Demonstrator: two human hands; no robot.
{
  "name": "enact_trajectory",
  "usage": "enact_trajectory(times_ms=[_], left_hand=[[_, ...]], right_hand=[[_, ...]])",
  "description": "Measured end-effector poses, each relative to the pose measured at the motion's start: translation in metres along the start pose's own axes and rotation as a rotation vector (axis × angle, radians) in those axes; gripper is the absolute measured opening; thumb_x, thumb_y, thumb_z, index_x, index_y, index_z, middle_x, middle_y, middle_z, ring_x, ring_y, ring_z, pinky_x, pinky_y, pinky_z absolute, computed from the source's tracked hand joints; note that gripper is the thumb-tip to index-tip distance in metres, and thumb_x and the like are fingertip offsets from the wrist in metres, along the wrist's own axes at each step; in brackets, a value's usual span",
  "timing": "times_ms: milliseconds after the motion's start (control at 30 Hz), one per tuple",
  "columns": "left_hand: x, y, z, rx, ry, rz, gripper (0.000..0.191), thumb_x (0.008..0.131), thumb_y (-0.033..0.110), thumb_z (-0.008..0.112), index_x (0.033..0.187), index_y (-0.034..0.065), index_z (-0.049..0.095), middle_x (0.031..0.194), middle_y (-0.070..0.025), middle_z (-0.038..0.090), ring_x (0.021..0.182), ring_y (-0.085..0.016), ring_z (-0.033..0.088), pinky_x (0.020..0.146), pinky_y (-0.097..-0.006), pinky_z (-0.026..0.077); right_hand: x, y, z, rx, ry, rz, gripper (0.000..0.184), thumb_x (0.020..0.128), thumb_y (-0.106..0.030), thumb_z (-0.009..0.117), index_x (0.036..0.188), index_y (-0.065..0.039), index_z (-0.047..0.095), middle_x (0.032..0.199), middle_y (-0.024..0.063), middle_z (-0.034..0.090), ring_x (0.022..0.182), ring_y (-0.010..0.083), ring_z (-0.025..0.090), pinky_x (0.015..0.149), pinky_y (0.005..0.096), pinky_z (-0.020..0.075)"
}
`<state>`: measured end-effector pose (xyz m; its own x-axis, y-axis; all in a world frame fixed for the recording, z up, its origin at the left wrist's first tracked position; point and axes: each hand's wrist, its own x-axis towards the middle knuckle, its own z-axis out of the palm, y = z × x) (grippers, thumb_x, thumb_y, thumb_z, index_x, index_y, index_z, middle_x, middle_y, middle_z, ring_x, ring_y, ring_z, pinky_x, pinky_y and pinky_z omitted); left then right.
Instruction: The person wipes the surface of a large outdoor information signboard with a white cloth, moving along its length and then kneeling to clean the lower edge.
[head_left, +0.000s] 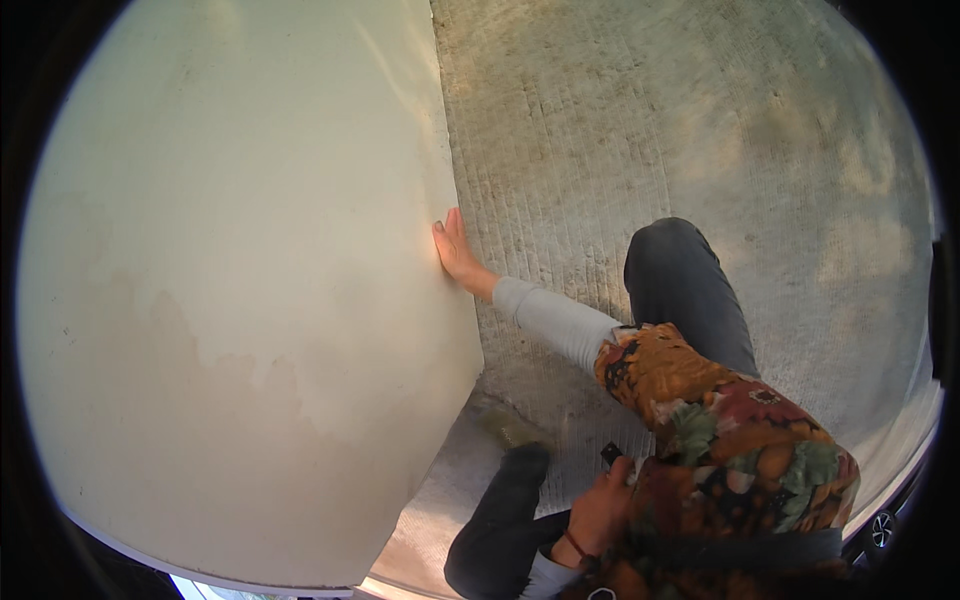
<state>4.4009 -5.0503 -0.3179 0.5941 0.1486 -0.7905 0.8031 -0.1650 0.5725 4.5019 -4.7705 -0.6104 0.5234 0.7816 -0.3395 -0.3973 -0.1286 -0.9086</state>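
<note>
My right hand (457, 251) rests with straight fingers against the edge of a large off-white panel or wall (262, 262), which bears faint brownish stains. The hand grips nothing, and its arm reaches out in a pale grey sleeve under a floral orange garment. Low in the picture, close to my body, my left hand (600, 506) is closed around a small dark object (611, 453); most of it is hidden by the fingers, so its kind cannot be told. A dark reddish band circles the left wrist.
Ridged concrete ground (555, 150) lies right of the panel. My bent knees in dark trousers (679, 292) and a greenish shoe (510, 426) are near the panel's corner (481, 369). A vehicle wheel (883, 529) shows at the far lower right.
</note>
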Motion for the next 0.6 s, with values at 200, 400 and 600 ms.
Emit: enact_trajectory(times_ms=[200, 400, 600], left_hand=[[0.004, -0.002, -0.013, 0.190, 0.063, 0.233, 0.020, 0.088, 0.020, 0.053, 0.105, 0.0119, 0.060, 0.115, -0.0122, 0.047, 0.085, -0.037, 0.059, 0.058, -0.0463, 0.054], [-0.001, 0.009, -0.001, 0.088, 0.054, -0.247, 0.022, 0.087, 0.024, 0.055, 0.106, 0.0153, 0.062, 0.110, -0.0107, 0.047, 0.079, -0.034, 0.059, 0.050, -0.0446, 0.053], [-0.009, 0.002, -0.011, 0.191, 0.153, 0.051, 0.032, 0.085, 0.026, 0.057, 0.117, 0.0245, 0.061, 0.107, -0.0089, 0.047, 0.073, -0.032, 0.057, 0.046, -0.0403, 0.052]], right_hand=[[-0.103, 0.032, 0.024, -0.071, -0.062, 0.148, 0.079, 0.102, -0.048, 0.022, 0.146, 0.010, -0.007, 0.156, 0.0266, -0.011, 0.145, 0.0354, -0.014, 0.118, 0.0441, -0.0019], [0.048, -0.035, -0.014, 0.029, -0.052, -0.308, 0.081, 0.101, -0.053, 0.021, 0.148, 0.007, -0.005, 0.157, 0.0250, -0.007, 0.146, 0.0350, -0.010, 0.119, 0.0410, 0.0005], [-0.115, 0.007, 0.020, 0.064, -0.056, 0.365, 0.083, 0.100, -0.057, 0.016, 0.148, 0.006, -0.010, 0.156, 0.0201, -0.018, 0.145, 0.0299, -0.019, 0.118, 0.0434, -0.0052]])
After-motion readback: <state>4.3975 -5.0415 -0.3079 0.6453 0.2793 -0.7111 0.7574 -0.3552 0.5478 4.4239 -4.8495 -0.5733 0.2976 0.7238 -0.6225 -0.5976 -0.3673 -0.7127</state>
